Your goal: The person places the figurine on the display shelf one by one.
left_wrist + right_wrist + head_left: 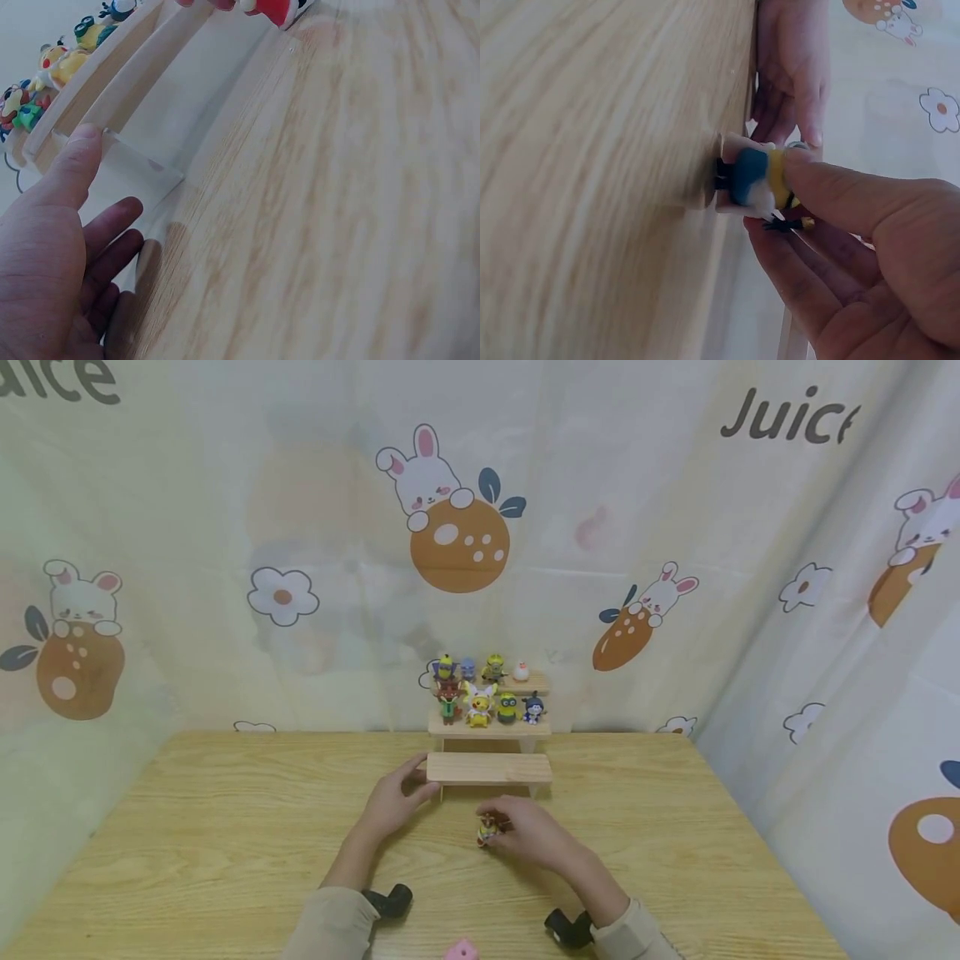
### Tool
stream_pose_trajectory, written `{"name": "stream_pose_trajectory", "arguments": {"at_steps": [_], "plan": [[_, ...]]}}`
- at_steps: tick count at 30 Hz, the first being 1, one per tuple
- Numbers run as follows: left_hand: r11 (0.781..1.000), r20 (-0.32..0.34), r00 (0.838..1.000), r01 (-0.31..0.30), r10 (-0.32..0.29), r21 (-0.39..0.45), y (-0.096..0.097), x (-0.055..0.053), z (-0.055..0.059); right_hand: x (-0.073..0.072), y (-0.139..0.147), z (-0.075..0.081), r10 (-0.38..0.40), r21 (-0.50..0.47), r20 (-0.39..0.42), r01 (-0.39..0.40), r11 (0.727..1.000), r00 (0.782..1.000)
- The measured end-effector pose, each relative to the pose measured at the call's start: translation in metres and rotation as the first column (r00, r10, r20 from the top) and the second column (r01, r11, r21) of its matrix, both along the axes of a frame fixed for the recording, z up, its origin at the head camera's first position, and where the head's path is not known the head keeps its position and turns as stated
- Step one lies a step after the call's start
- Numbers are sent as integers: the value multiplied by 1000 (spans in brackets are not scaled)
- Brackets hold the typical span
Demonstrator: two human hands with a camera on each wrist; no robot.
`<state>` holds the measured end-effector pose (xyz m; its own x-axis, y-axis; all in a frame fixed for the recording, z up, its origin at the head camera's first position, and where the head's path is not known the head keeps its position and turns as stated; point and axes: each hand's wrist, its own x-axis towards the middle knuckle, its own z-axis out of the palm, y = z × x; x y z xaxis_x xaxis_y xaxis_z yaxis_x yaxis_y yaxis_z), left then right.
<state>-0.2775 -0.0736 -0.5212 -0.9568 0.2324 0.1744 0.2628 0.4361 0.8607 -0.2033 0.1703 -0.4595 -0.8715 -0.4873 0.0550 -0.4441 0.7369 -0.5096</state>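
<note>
My right hand (pixel 536 833) pinches a small minion figurine (pixel 751 176) between thumb and fingers, low over the table in front of the wooden tiered stand (pixel 487 768). In the right wrist view it has a yellow upper body, blue lower part and black feet; the left wrist view catches a red part of the figurine (pixel 276 10). At the left end of the stand's lowest step is my left hand (pixel 392 803). Its thumb (pixel 84 146) rests at the end of the board, and the other fingers extend loosely below, holding nothing.
Several figurines stand on the two upper steps, among them a fox (pixel 447 703), a Pikachu (pixel 478 706) and a white chick (pixel 521 671). A pink object (pixel 461 950) lies at the table's near edge. Printed curtains (pixel 337 527) close off the back and sides.
</note>
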Motion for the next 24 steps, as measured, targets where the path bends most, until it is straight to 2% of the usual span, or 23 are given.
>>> {"name": "stream_pose_trajectory", "arguments": {"at_steps": [8,19,24], "plan": [[1000,10,1000,-2,2,-5,1,0,2,0,5,2,12,-43,22,-11,999,1000],[1000,4,1000,5,-5,-4,-2,-1,3,-4,2,0,-53,-98,41,57,994,998],[1000,10,1000,18,-18,-14,-3,-3,-1,-4,0,-1,-72,-93,33,75,993,997]]}}
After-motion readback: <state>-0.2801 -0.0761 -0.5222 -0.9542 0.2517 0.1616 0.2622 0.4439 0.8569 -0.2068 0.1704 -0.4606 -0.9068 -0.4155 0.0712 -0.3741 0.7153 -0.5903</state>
